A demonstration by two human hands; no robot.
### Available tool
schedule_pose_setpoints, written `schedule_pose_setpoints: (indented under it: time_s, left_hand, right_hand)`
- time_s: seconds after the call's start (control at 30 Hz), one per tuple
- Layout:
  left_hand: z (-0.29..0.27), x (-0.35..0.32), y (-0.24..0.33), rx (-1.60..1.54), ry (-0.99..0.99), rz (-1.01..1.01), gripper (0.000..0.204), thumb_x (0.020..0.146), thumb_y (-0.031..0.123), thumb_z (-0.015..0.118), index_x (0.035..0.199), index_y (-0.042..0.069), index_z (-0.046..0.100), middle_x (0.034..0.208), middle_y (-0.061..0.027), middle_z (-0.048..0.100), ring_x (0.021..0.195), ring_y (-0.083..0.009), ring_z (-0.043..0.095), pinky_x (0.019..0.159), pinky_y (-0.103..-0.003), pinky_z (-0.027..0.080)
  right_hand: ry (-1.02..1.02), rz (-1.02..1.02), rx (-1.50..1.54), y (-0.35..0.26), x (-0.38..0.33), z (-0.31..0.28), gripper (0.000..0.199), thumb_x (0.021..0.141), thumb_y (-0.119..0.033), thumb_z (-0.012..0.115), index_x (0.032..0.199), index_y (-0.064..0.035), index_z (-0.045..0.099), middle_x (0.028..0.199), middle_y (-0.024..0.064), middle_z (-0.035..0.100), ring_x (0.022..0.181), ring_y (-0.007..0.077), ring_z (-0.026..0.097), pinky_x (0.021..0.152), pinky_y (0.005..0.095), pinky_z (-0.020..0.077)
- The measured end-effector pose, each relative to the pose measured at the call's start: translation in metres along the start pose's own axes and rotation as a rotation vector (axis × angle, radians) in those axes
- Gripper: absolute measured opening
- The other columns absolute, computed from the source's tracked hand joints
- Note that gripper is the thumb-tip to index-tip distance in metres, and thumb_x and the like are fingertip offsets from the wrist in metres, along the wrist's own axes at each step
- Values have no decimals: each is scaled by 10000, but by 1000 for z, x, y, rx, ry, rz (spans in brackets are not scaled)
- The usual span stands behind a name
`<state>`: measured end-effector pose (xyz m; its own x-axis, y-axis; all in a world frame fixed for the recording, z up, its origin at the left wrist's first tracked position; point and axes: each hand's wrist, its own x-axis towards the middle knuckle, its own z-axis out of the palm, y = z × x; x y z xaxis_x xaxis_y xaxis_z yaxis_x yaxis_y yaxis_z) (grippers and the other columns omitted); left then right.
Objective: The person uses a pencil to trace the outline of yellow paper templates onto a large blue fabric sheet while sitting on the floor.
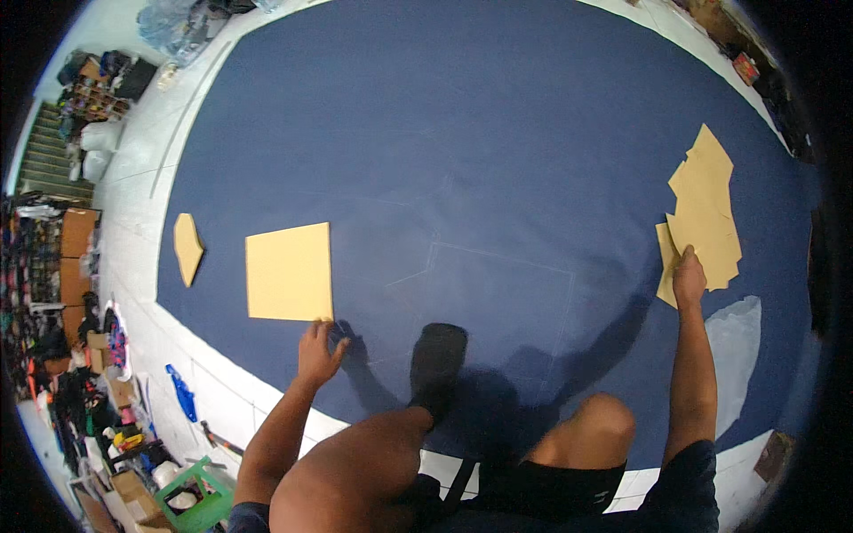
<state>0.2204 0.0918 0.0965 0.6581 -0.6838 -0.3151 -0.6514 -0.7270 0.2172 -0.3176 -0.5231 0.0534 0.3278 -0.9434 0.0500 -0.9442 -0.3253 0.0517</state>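
Observation:
A wide sheet of dark blue fabric (373,160) is spread out under me, with thin pale chalk lines near its middle. At left lies a four-sided tan card pattern piece (289,272). My left hand (320,351) meets its lower right corner with the fingertips, thumb held apart. On the right, my right hand (689,277) pinches the near edge of an irregular tan card pattern piece (708,209), which overlaps another card piece (664,266). Part of that lower piece is hidden. A small angular card piece (187,249) rests near the fabric's left edge.
A translucent pale sheet (736,355) lies beside my right forearm. White floor tiles (133,240) border the fabric. Along the left stand a green plastic stool (197,497), cluttered shelves and bags. A blue object (180,393) lies on the tiles. My foot (437,360) rests on the fabric.

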Motion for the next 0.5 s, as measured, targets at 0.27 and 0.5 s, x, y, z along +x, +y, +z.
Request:
schedule_pose_setpoints:
  time_s: [0.27,0.5]
  left_hand:
    - [55,134,53,-72,541,-239,597,977,396,609,1377,-37,519,1452,-306,444,1319,-476,436,1119,-543,334]
    - [64,143,67,-55,517,-290,651,992,423,563,1439,-40,459,1528,-305,364,1425,-469,330,1173,-566,264]
  right_hand:
    - [-32,-608,436,-231,-5,-100,201,851,-102,628,1040,-48,669,979,180,685,976,373,674,820,492,534]
    - [-295,-1069,262,-266,-12,-38,136,891,-67,578,1024,-37,571,1092,171,679,1066,340,661,1218,511,330]
